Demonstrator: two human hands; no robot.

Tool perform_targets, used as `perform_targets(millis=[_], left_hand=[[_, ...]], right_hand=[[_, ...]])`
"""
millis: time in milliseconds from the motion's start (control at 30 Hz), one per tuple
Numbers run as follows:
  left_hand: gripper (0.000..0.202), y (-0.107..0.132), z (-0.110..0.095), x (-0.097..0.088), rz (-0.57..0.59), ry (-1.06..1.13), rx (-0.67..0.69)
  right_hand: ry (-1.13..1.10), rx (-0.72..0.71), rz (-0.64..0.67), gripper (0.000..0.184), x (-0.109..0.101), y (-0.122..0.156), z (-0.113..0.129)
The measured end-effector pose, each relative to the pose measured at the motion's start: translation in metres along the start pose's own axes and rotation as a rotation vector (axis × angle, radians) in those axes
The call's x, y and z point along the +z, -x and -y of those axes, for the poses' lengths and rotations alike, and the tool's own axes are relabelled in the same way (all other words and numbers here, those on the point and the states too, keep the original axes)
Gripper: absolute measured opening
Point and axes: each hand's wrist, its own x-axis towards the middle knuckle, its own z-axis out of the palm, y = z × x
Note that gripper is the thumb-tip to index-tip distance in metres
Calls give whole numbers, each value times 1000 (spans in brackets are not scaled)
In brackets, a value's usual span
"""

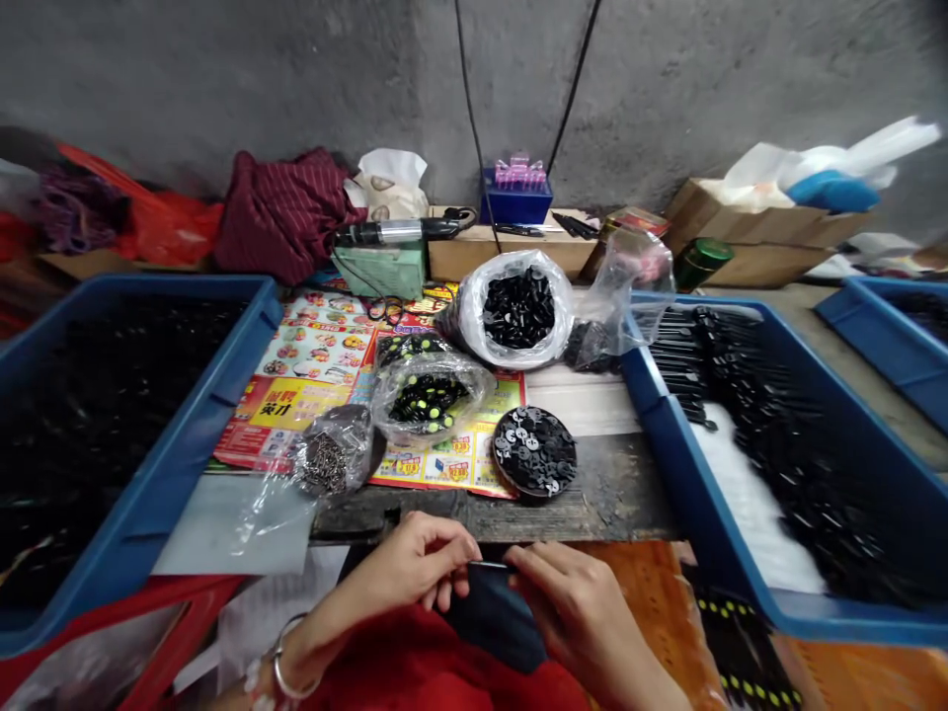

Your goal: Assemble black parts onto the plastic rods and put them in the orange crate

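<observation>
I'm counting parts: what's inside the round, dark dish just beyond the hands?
Small, flat, black discs, some glinting silver, fill the dish, hiding its bottom and any lower layers.

The left hand (430, 563) and right hand (567, 588) hide the ends of a thin rod (489, 565); the left edge crops a blue bin (226, 400), its black contents (125, 395) blurred.

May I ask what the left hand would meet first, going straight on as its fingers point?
Probably the right hand, beyond the thin rod showing between them, though depth is unclear.
</observation>
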Motion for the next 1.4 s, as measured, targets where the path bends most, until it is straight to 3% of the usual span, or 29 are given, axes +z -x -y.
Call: perform_targets(millis=[200,333,467,567,633,733,867,967,1100,1233,1400], left_hand=[[42,0,6,8,19,-132,-60],[36,2,7,15,-102,-298,15],[35,8,9,19,-206,-582,209],[33,11,11,20,-237,-744,326],[32,11,13,19,-233,-757,365],[32,6,14,16,-206,-532,296],[27,-1,12,10,-94,238,37],[33,-1,11,7,-20,623,-17],[40,0,12,5,-10,741,0],[38,-1,15,5,-17,732,15],[28,1,10,8,-30,631,25]], right_hand=[[-12,44,-33,24,3,4,8],[-131,133,-30,26,9,6,10],[-504,389,68,25,17,2,5],[-961,660,239,40,29,1,-3],[-1188,753,287,49,37,2,-7],[-1287,761,171,51,40,3,-9],[-1258,764,-61,44,25,4,-8],[-1238,755,-147,38,12,8,-11],[-1205,767,-278,35,1,15,-14],[-1361,851,-372,42,-7,19,-13],[-1528,850,-313,36,-11,20,-16]])
